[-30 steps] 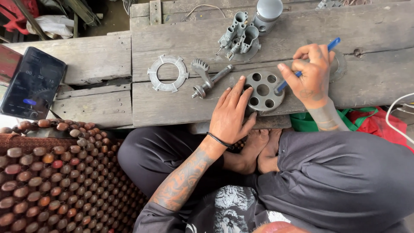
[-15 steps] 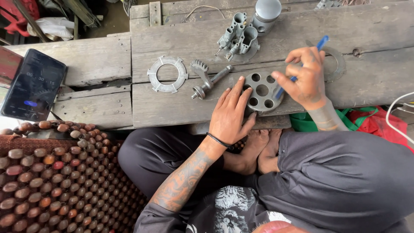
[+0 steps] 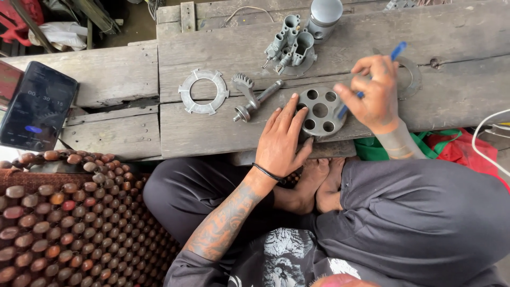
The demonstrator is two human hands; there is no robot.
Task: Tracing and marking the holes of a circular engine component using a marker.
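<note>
A round grey metal disc (image 3: 319,111) with several holes lies on the wooden bench (image 3: 212,127). My left hand (image 3: 282,138) rests flat beside it, fingertips touching its left edge. My right hand (image 3: 373,94) hovers over the disc's right side and holds a blue pen (image 3: 396,53) with its tip pointing down at the disc. A flat metal ring (image 3: 411,77) lies partly hidden behind my right hand.
Left of the disc lie a toothed lever on a short shaft (image 3: 251,95) and a flat notched ring plate (image 3: 203,91). A grey cast part (image 3: 291,47) and a cylinder (image 3: 324,16) stand at the back. A phone (image 3: 37,106) leans at left, above a beaded mat (image 3: 64,223).
My right hand has lifted and tilted the pen a little up and left over the disc. My left hand stays on the disc's edge.
</note>
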